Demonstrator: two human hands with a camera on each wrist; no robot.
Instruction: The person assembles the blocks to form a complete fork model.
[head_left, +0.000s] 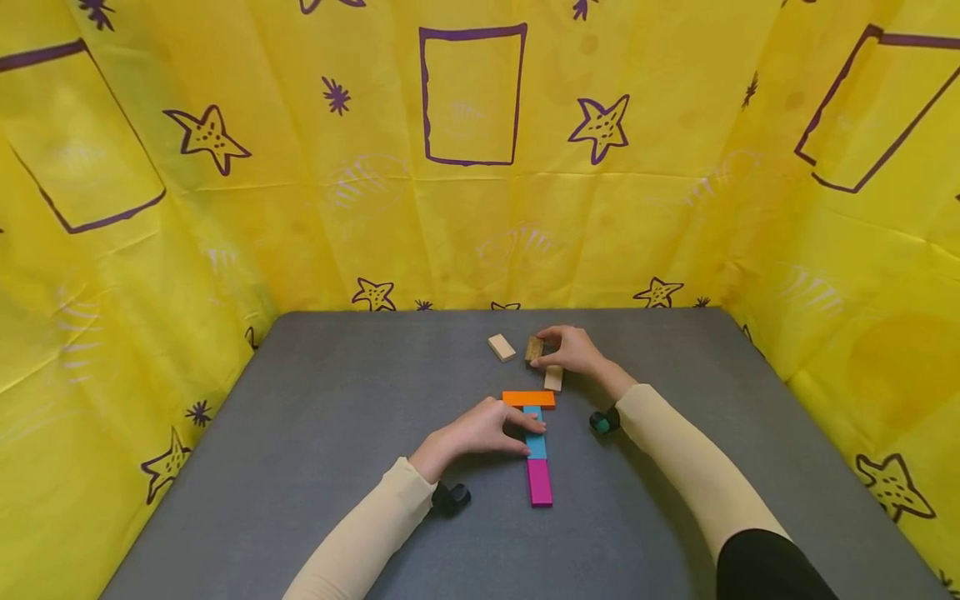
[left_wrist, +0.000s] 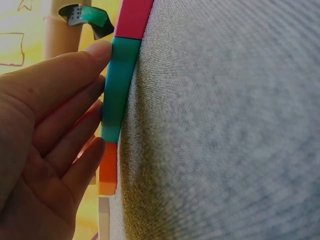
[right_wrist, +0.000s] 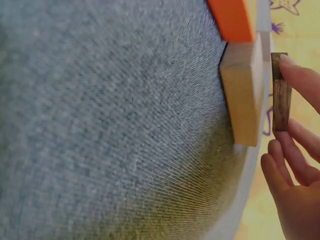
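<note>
A dark brown wooden block (head_left: 533, 350) is pinched between the thumb and fingers of my right hand (head_left: 573, 350). In the right wrist view this dark block (right_wrist: 281, 102) appears raised above the table. Beside it, a pale wooden block (head_left: 553, 378) lies just below my right hand. My left hand (head_left: 483, 429) reaches over a blue block (head_left: 536, 447), its thumb and fairly straight fingers touching it. Seen from the left wrist, the blue block (left_wrist: 120, 85) lies between a magenta block (left_wrist: 134, 19) and an orange block (left_wrist: 108, 169).
The orange block (head_left: 528, 399) lies crosswise at the far end of the blue one; the magenta block (head_left: 540, 483) continues the row nearer me. Another pale wooden block (head_left: 502, 347) lies farther back on the grey table (head_left: 337, 400). Yellow patterned cloth (head_left: 472, 225) surrounds the table's back and sides.
</note>
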